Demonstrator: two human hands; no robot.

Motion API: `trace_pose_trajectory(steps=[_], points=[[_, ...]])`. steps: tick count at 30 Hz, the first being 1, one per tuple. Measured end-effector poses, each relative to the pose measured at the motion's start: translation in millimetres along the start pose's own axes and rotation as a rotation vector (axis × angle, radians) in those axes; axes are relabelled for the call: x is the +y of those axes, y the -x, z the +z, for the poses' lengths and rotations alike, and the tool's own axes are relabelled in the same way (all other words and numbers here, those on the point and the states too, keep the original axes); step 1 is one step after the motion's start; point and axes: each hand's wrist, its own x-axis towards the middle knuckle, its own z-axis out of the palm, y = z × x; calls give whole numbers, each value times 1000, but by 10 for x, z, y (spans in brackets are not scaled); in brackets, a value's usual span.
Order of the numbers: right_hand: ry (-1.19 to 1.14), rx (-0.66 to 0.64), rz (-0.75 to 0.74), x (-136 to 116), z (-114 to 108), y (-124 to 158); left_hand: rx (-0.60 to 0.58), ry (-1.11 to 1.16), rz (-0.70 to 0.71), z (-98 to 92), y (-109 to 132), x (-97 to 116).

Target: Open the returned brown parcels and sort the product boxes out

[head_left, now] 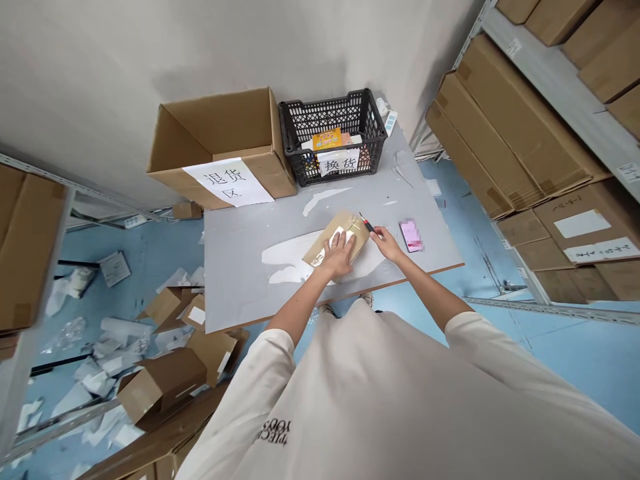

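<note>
A small brown cardboard box (317, 252) with a white label and shiny tape lies tilted on the grey table (235, 267). My left hand (339, 255) rests on top of it, fingers spread over the label. In my right hand (385, 243) is a utility knife (369, 226) with a black and red handle. Its thin tip is at the far right corner of the box; whether it touches the tape I cannot tell. White paper (285, 253) lies partly under the box.
Behind stand a large open carton (285, 175) and a black plastic crate (373, 150) with packages inside. A phone (411, 235) lies to the right. Cartons fill the right shelves (545, 73). Opened boxes (165, 383) and wrapping litter the floor at left.
</note>
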Motion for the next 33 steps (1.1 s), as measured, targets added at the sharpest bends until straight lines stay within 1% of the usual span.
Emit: trace_pose_trajectory(steps=[1,3,5,7,10,13,15,18,22,25,30,33], points=[[-23,10,1,6,12,1,-36,-26,54,-13,39,-36],[-75,-14,23,10,32,21,-89,-69,136,-36,115,-114],[-133,-69,65,5,53,66,-95,-102,171,-56,187,-175],[-195,-113,120,-6,74,131,-44,-120,165,-71,258,-195],[-278,-175,192,-25,87,230,70,-112,153,-61,351,-150],[-304,-246,201,-31,30,286,127,-79,150,-5,403,-91],[-264,-263,181,-20,-64,288,140,-58,144,40,396,-82],[-168,-269,159,17,-274,253,140,-47,129,80,321,-106],[-107,-334,159,54,-592,190,115,-49,95,93,200,-130],[-29,-382,146,30,-784,132,125,-44,84,115,170,-130],[175,-507,117,-86,-958,-43,141,-58,90,154,185,-142],[350,-542,10,-156,-991,-179,147,-55,105,162,189,-154]])
